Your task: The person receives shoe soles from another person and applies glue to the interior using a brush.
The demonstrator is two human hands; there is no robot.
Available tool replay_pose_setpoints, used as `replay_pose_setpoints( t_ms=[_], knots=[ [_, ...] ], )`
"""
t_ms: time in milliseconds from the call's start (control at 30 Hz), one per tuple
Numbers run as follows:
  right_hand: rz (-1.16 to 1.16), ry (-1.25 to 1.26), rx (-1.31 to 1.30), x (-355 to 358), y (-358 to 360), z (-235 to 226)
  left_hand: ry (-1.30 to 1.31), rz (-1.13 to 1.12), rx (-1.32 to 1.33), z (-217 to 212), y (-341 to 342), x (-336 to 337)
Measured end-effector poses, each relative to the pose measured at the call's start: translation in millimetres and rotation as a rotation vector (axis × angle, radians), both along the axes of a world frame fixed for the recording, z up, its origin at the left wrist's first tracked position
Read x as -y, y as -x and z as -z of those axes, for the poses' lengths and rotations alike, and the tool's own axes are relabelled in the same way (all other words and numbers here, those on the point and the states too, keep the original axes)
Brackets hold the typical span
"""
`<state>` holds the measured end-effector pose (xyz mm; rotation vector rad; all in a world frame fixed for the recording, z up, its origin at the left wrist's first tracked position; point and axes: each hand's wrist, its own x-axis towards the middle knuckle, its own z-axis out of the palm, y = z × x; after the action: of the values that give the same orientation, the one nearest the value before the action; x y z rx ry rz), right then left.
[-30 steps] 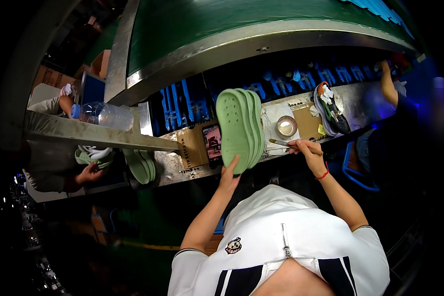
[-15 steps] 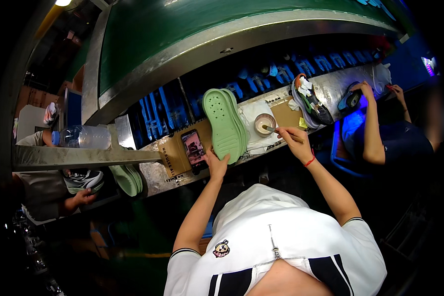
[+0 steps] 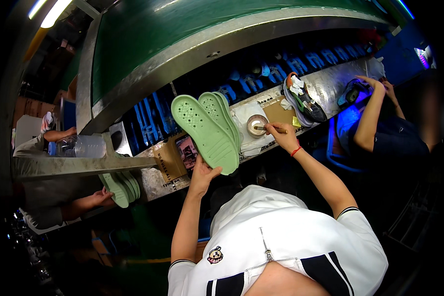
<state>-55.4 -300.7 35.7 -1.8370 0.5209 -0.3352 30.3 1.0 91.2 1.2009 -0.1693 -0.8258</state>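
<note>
My left hand (image 3: 201, 178) grips a light green shoe sole (image 3: 207, 135) by its heel end and lifts it tilted. Behind that sole lie more green soles (image 3: 218, 103) of the same kind, partly hidden. Pinched in my right hand (image 3: 284, 138) is a brush (image 3: 279, 130), its tip reaching into a small round cup (image 3: 250, 122) with pale contents. The cup sits on white cloth or paper (image 3: 241, 112). Partly covered by the lifted sole, a phone (image 3: 186, 151) leans over cardboard on the bench.
An orange, black and grey shoe (image 3: 306, 101) stands right of the cup. A co-worker (image 3: 387, 133) handles a dark shoe (image 3: 355, 92) farther right. At the left, another person's hand (image 3: 102, 197) touches green soles (image 3: 116, 187); a metal bar (image 3: 84, 166) and plastic bottle (image 3: 86, 146) are above.
My left hand has lifted one sole from the others and shifted it left. The brush stays at the cup. The left co-worker's hand moved from a grey shoe to green soles.
</note>
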Motion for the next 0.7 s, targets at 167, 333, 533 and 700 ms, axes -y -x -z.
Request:
replay_pose_setpoints(
  t_ms=[167,333,533,700],
  knots=[
    [0.016,-0.09,-0.093,3,3,-12,-0.002,-0.021,0.0,-6,3,6],
    [0.006,-0.137,0.062,0,9,-47,-0.007,-0.088,0.176,-23,3,20],
    [0.035,-0.175,-0.043,11,19,-38,0.015,-0.15,0.23,-40,-4,45],
    [0.003,-0.25,0.189,-8,36,-110,-0.01,-0.233,0.33,-53,-4,51]
  ],
)
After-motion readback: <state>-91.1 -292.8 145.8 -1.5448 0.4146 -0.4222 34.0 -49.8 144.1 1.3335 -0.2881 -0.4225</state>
